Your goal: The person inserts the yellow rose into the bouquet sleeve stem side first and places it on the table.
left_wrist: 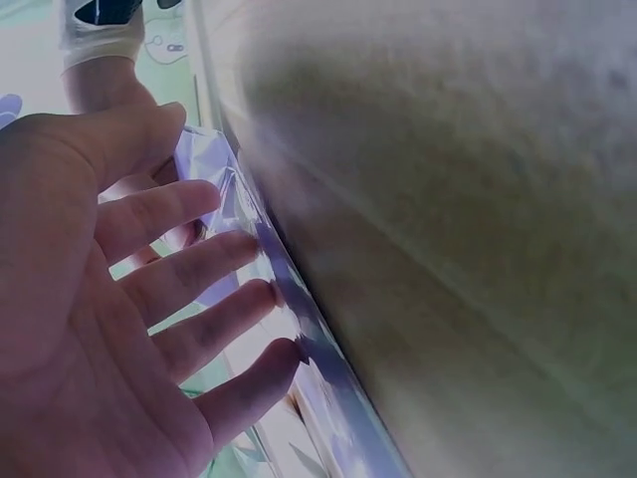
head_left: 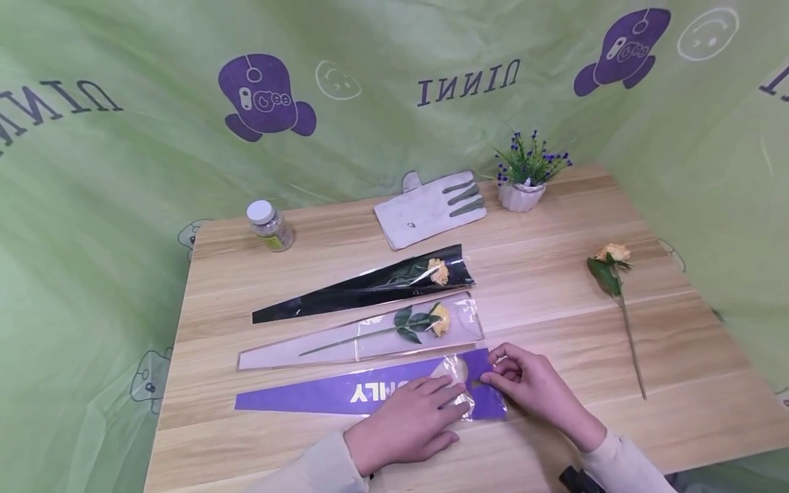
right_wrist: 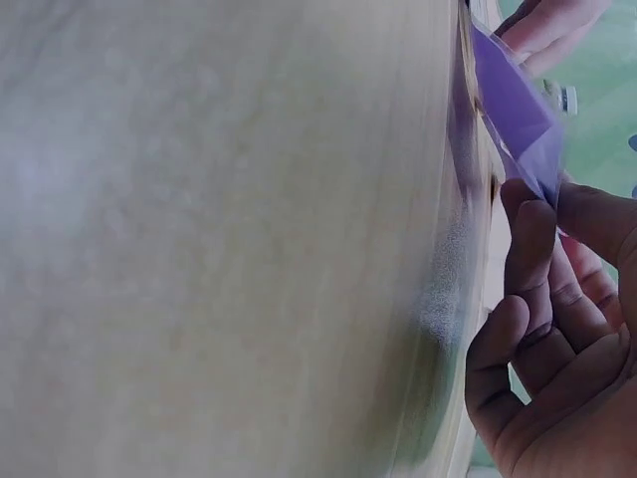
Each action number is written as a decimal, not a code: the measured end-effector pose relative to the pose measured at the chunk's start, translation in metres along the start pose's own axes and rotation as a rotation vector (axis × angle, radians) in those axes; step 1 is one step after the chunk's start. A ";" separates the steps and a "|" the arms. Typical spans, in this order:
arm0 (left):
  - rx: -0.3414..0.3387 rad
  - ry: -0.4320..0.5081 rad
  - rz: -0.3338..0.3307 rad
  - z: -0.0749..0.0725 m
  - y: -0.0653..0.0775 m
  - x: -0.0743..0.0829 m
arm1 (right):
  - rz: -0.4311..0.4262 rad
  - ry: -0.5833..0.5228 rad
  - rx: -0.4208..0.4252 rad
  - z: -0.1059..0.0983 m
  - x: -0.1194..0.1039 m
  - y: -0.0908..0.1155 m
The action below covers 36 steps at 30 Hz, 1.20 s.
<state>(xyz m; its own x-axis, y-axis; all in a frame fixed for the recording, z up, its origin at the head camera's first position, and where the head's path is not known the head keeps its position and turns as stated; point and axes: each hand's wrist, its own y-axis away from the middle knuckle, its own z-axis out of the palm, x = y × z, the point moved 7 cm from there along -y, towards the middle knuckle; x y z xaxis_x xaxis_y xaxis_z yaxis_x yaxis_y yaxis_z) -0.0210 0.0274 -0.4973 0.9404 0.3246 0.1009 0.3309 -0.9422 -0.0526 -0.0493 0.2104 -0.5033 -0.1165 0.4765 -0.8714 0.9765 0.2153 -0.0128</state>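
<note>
**Pinching the wide end of a purple sleeve (head_left: 302, 401), with both hands on it**

Rests the left hand (head_left: 419, 418) palm down across the purple sleeve near its wide end, with fingers straight and spread apart. Covers part of the pale lettering there. Pinches the edge of the wide end with the right hand (head_left: 536, 387), with thumb and forefinger together on the film and the other fingers curled in toward the palm. Cannot tell how many layers of film between them.

Has the purple sleeve on the near part of the wooden table (head_left: 555, 274), pointing its narrow end left. Just beyond it, running nearly parallel, a clear sleeve (head_left: 265, 357) with a yellow rose (head_left: 440, 320) inside. Beyond that again, a black sleeve (head_left: 333, 298) with an orange rose (head_left: 438, 271) inside, under glare.

Off to the right, well apart from the sleeves, a loose peach rose (head_left: 625, 315) with its stem toward the near edge. Along the far side, from left to right: a white-capped jar (head_left: 271, 229), a pale glove (head_left: 425, 212) lying flat, and a potted plant (head_left: 527, 178) with small blue flowers. Behind everything, green cloth (head_left: 154, 41) printed with purple figures and mirrored lettering.
</note>
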 end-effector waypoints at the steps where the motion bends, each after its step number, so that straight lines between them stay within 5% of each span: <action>1: -0.005 -0.002 -0.001 0.000 -0.001 0.000 | 0.008 0.025 0.007 -0.001 0.000 0.001; 12: -0.040 -0.116 -0.006 -0.002 -0.017 0.003 | 0.033 0.172 0.038 -0.008 -0.003 0.007; 21: -0.040 -0.110 0.000 -0.006 -0.023 0.000 | -0.148 0.135 -0.044 -0.004 -0.017 0.009; 26: -0.045 -0.093 0.010 -0.004 -0.023 -0.003 | -0.177 0.117 -0.068 0.000 -0.019 0.009; 31: 0.005 0.057 -0.031 -0.008 -0.024 -0.011 | -0.182 0.109 -0.054 0.003 -0.017 0.009; 36: 0.105 0.386 -0.157 -0.010 -0.028 -0.026 | -0.176 0.122 -0.026 0.005 -0.016 0.008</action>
<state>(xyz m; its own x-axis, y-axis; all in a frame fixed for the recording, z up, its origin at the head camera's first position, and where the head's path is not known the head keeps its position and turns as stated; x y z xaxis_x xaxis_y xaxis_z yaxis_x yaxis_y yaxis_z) -0.0558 0.0446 -0.4885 0.7864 0.3896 0.4794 0.4925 -0.8639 -0.1058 -0.0387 0.2007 -0.4919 -0.3077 0.5287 -0.7911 0.9342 0.3256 -0.1457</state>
